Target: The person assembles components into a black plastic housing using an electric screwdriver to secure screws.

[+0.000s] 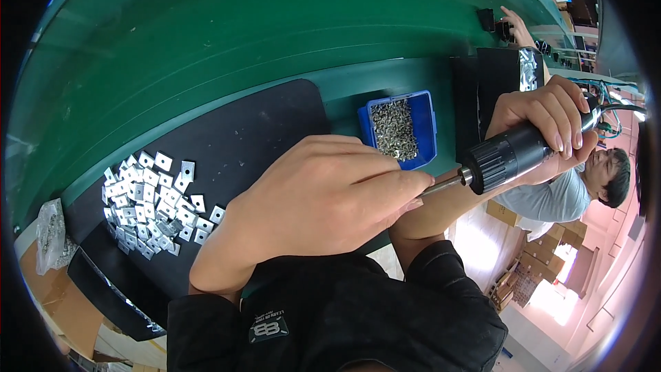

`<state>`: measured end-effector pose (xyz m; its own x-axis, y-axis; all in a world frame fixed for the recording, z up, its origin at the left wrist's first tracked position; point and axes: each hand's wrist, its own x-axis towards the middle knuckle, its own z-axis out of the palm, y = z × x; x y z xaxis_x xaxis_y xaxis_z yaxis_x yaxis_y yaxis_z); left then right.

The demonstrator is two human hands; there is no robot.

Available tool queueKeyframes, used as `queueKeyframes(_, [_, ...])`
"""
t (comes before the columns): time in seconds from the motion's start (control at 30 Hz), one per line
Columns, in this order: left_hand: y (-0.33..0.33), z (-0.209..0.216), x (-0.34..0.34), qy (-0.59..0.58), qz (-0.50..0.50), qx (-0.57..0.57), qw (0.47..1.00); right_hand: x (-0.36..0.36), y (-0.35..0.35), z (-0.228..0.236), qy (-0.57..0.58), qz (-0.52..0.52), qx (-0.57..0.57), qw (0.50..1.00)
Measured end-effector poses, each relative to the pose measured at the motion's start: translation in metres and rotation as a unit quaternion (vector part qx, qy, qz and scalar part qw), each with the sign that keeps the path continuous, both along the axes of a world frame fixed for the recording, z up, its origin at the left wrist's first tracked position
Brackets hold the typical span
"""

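The right hand (551,118) wraps an electric screwdriver (506,160), rigid, likely weighty and best held around its body, right of a blue bin (424,127), as the left hand (337,196) curls at the bit (446,184), any pinch hidden.

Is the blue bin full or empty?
Partly full: small metal pieces lie in the bin's left side, while bare blue shows on the right.

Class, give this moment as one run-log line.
right hand: grips black power screwdriver; left hand: at its bit; blue bin: metal fasteners; black mat: metal plates
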<state>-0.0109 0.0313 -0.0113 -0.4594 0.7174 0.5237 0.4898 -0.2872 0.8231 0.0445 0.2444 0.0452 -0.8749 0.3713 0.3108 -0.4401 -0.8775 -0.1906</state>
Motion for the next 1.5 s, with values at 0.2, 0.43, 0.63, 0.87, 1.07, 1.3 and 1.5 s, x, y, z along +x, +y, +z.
queueKeyframes(0.2, [-0.001, 0.000, 0.000, 0.002, -0.004, 0.000, 1.000, -0.001, -0.001, -0.001, 0.004, 0.013, -0.005, 1.000])
queueKeyframes(0.43, [-0.001, -0.003, 0.001, 0.003, -0.007, 0.011, 1.000, -0.003, -0.001, -0.003, -0.006, 0.025, -0.009, 1.000])
queueKeyframes(0.63, [-0.002, -0.003, -0.003, 0.007, -0.007, 0.034, 0.999, -0.004, -0.002, 0.002, -0.035, -0.003, -0.026, 0.999])
queueKeyframes(0.87, [-0.002, -0.003, -0.008, 0.011, 0.047, 0.075, 0.996, -0.004, -0.014, 0.008, -0.013, -0.038, -0.002, 0.999])
queueKeyframes(1.07, [-0.007, 0.004, -0.014, -0.032, 0.090, 0.058, 0.994, 0.006, -0.028, 0.008, -0.088, -0.228, 0.278, 0.929])
queueKeyframes(1.3, [-0.017, 0.007, -0.017, -0.108, 0.127, -0.007, 0.986, 0.008, -0.021, 0.009, 0.001, -0.153, 0.340, 0.928])
queueKeyframes(1.5, [-0.012, 0.003, -0.019, -0.011, -0.010, -0.113, 0.994, 0.001, -0.021, -0.007, 0.019, -0.162, 0.289, 0.943])
